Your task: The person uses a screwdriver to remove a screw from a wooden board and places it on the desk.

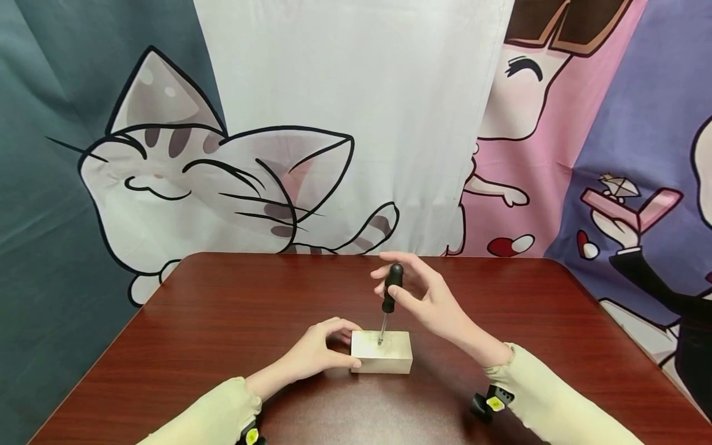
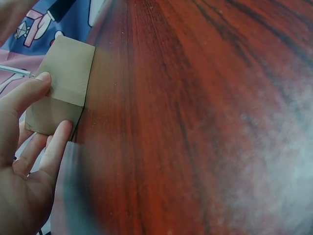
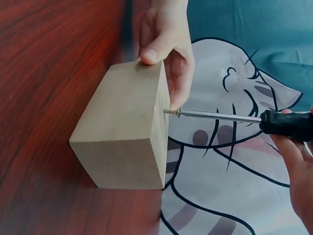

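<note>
A pale wooden block [image 1: 381, 347] lies on the table, and my left hand [image 1: 319, 349] grips its left end between thumb and fingers. In the right wrist view a brass-coloured screw [image 3: 170, 112] stands partly sunk in the block's top face, its threads showing. The tip of a screwdriver [image 1: 392, 290] meets the screw head, the steel shaft leaning slightly. Above the block my right hand [image 1: 425, 296] pinches the black handle between thumb and fingers. The left wrist view has the block [image 2: 71, 73] with the left thumb and fingers on opposite edges, and the shaft at the frame's left.
The reddish-brown wooden table [image 1: 250, 296] spreads out around the block. Behind its far edge hangs a curtain [image 1: 356, 80] printed with a cartoon cat and figures. Dark straps with yellow-marked devices [image 1: 495, 403] sit on both wrists.
</note>
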The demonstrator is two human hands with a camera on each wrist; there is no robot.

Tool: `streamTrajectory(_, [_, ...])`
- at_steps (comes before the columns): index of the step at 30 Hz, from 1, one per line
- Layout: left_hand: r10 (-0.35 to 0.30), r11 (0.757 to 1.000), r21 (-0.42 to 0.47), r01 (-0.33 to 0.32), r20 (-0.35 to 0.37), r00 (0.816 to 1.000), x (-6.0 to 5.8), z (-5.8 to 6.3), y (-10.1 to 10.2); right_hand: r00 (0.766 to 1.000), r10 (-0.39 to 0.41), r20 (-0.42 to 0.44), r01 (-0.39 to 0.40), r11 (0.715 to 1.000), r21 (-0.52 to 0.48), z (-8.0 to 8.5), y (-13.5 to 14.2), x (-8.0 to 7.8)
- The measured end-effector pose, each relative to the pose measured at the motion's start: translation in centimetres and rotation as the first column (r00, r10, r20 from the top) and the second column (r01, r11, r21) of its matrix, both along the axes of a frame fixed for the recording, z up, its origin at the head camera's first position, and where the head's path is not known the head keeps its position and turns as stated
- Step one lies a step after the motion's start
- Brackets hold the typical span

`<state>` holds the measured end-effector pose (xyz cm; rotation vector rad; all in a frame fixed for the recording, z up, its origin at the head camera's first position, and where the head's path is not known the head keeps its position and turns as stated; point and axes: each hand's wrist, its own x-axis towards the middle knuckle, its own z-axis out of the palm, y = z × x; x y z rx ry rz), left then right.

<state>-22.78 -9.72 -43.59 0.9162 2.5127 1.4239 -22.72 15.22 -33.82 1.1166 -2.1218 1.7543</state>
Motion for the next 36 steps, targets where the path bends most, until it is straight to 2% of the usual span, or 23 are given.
streamTrajectory(2, [0.0, 1.0, 0.003, 0.0, 0.002, 1.0, 0.0, 0.0, 0.1, 1.0, 0.013, 0.003, -0.013, 1.0, -0.026, -0.2, -0.2, 0.0])
streamTrajectory(4, [0.0, 1.0, 0.005, 0.0, -0.001, 1.0, 0.1, 0.0, 0.1, 1.0, -0.023, -0.003, 0.023, 0.998, -0.05, -0.4, -0.4, 0.0])
streamTrajectory(6, [-0.002, 1.0, 0.011, 0.002, -0.005, 1.0, 0.1, 0.0, 0.2, 0.994, -0.105, -0.026, 0.103, 0.993, -0.052, -0.6, -0.6, 0.2])
streamTrajectory(9, [-0.002, 1.0, 0.016, 0.003, -0.008, 1.0, 0.1, 0.0, 0.2, 0.965, -0.254, -0.064, 0.253, 0.967, -0.026, -0.8, -0.8, 0.4])
streamTrajectory(11, [-0.002, 1.0, 0.02, 0.002, -0.004, 1.0, 0.1, 0.0, 0.2, 0.945, -0.317, -0.082, 0.317, 0.948, -0.007, -0.7, -0.8, 0.4])
streamTrajectory(13, [0.0, 1.0, 0.021, 0.0, 0.003, 1.0, 0.1, 0.0, 0.2, 0.935, -0.343, -0.088, 0.344, 0.939, 0.004, -0.6, -0.8, 0.5])
streamTrajectory(21, [0.003, 1.0, 0.02, -0.004, 0.012, 1.0, 0.1, 0.2, 0.1, 0.963, -0.265, -0.058, 0.266, 0.964, 0.022, -0.1, -0.2, 0.6])
streamTrajectory(26, [0.001, 1.0, 0.021, -0.001, 0.017, 1.0, 0.0, 0.1, 0.1, 0.987, -0.159, -0.009, 0.159, 0.987, 0.025, 0.1, 0.1, 0.5])
streamTrajectory(31, [0.003, 1.0, 0.025, -0.004, 0.023, 1.0, 0.0, 0.1, 0.1, 0.996, -0.081, -0.025, 0.081, 0.997, 0.007, -0.1, 0.1, 0.3])
streamTrajectory(34, [0.003, 1.0, 0.026, -0.004, 0.023, 1.0, 0.1, 0.1, 0.1, 0.994, -0.103, -0.031, 0.103, 0.994, -0.027, -0.4, 0.0, 0.4])
streamTrajectory(36, [0.0, 1.0, 0.029, 0.0, 0.024, 1.0, 0.1, 0.1, 0.1, 0.981, -0.187, -0.053, 0.185, 0.982, -0.041, -0.6, -0.2, 0.6])
